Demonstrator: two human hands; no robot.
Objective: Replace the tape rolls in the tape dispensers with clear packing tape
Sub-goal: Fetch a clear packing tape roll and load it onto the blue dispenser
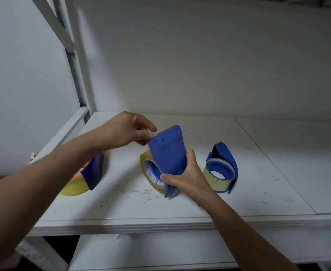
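Observation:
A blue tape dispenser [168,151] stands upright at the middle of the white shelf [199,202], with a clear tape roll [148,171] mounted in it. My right hand [182,173] grips its lower body. My left hand [127,130] pinches at the toothed cutter edge on top, seemingly on the tape's end. A second blue dispenser [224,163] with a thin, nearly used roll lies to the right. A third dispenser [94,169] with a yellowish roll lies on the left, partly hidden behind my left forearm.
The shelf has a white back wall and a metal frame post [80,71] at the left. Dusty scraps [139,192] mark the surface in front of the middle dispenser. A lower shelf [151,251] shows beneath the front edge.

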